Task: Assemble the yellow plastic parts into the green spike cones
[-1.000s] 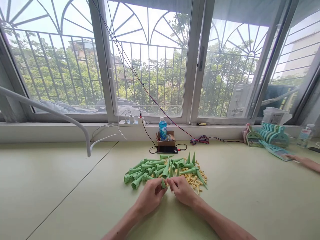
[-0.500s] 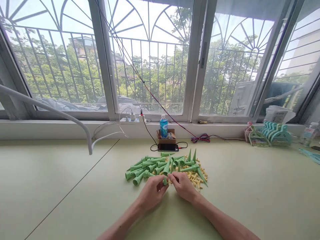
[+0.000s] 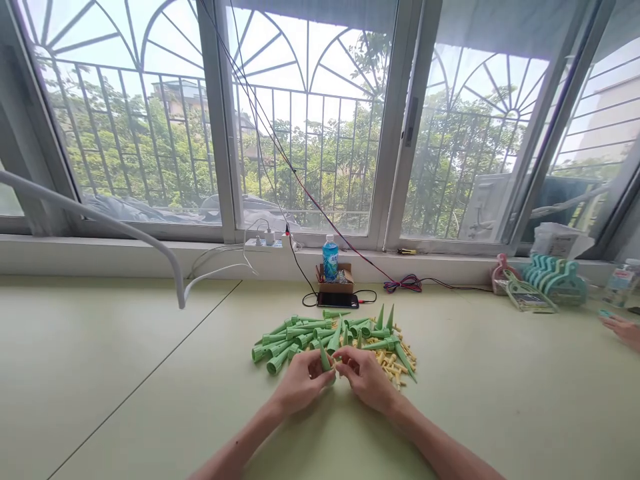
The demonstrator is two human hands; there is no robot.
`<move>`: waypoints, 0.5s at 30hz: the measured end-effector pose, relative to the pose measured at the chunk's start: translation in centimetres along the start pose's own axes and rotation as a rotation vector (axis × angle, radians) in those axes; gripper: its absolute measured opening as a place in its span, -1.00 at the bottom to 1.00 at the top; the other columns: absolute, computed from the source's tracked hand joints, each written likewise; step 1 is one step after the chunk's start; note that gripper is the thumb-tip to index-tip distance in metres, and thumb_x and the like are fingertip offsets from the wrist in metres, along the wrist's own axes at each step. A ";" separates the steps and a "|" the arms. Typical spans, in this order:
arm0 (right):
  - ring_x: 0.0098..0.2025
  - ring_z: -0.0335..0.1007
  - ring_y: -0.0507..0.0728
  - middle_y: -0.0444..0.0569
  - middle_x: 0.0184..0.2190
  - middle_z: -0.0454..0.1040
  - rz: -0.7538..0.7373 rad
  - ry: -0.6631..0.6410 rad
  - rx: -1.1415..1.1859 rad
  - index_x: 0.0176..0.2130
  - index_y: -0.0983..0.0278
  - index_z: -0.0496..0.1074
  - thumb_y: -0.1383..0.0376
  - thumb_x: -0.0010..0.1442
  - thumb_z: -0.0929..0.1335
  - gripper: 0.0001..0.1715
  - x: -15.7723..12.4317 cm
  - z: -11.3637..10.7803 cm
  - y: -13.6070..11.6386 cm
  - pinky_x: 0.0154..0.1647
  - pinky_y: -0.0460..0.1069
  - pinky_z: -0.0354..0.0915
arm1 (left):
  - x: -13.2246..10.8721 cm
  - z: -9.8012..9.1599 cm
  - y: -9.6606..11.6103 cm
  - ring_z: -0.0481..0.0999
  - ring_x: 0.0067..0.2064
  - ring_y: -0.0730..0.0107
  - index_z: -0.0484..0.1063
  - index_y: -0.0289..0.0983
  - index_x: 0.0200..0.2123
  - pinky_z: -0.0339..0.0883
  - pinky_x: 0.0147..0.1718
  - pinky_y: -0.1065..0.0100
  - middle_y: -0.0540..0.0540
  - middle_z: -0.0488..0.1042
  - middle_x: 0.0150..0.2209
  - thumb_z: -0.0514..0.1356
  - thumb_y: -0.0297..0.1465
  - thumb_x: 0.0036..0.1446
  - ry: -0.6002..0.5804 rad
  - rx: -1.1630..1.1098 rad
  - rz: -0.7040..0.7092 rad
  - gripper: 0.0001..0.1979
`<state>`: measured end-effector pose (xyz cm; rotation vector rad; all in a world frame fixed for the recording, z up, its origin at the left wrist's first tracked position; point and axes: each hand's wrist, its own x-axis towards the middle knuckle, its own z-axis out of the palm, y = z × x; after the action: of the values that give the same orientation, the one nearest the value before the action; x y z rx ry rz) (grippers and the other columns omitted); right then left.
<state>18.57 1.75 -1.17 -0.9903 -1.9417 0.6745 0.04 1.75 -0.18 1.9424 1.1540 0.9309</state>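
My left hand (image 3: 304, 381) is closed round a green plastic watering spike (image 3: 324, 358), its pointed end tilted up and away from me. Close beside it, my right hand (image 3: 369, 377) pinches a small yellow plastic valve (image 3: 337, 363) against the spike's side; the fingers hide most of this small part. Just beyond both hands lies a heap of green watering spikes (image 3: 280, 350), several with their open round ends toward me. To the right, under and around a few spikes, loose yellow valves (image 3: 393, 363) are spread.
Behind the heap lie a phone (image 3: 337, 301) with a cable and a small cardboard box (image 3: 345, 287) holding a blue bottle (image 3: 330, 259). A cable coil (image 3: 403, 283) and teal hangers (image 3: 563, 280) are farther right. Another person's hand (image 3: 623, 330) shows at the right edge.
The spike in my left hand has turned more upright, its tip now rising above the fingers. My right fingers have shifted slightly. Another person's hand has appeared at the right edge.
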 end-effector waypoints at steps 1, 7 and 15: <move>-0.48 0.20 0.02 -0.15 -0.52 0.39 0.003 -0.003 0.005 -0.21 0.29 0.51 0.32 0.25 0.31 -0.82 0.0 0.0 0.0 -0.43 -0.09 0.11 | 0.0 0.0 0.0 0.14 -0.50 0.50 0.43 -0.35 -0.45 0.01 -0.52 0.44 0.07 0.18 -0.57 0.22 -0.29 0.07 -0.002 0.009 0.000 -0.79; -0.48 0.23 0.02 -0.15 -0.54 0.39 0.011 -0.029 0.050 -0.26 0.31 0.51 0.36 0.24 0.30 -0.83 -0.2 0.0 0.0 -0.43 -0.11 0.11 | -0.3 0.0 0.3 0.12 -0.51 0.51 0.41 -0.32 -0.47 -0.01 -0.52 0.45 0.09 0.17 -0.59 0.20 -0.35 0.07 -0.003 0.076 0.022 -0.85; -0.52 0.14 0.00 -0.18 -0.59 0.29 0.020 -0.063 0.007 -0.41 0.30 0.41 0.31 0.28 0.26 -0.75 -0.3 -0.1 0.0 -0.47 -0.12 0.06 | -0.8 0.3 0.3 0.12 -0.53 0.50 0.34 -0.30 -0.48 -0.01 -0.51 0.44 0.08 0.21 -0.60 0.16 -0.42 0.08 0.038 0.252 0.119 -0.88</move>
<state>18.74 1.50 -1.20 -0.9963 -1.9846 0.7315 0.18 0.86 -0.27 2.2239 1.2375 0.9237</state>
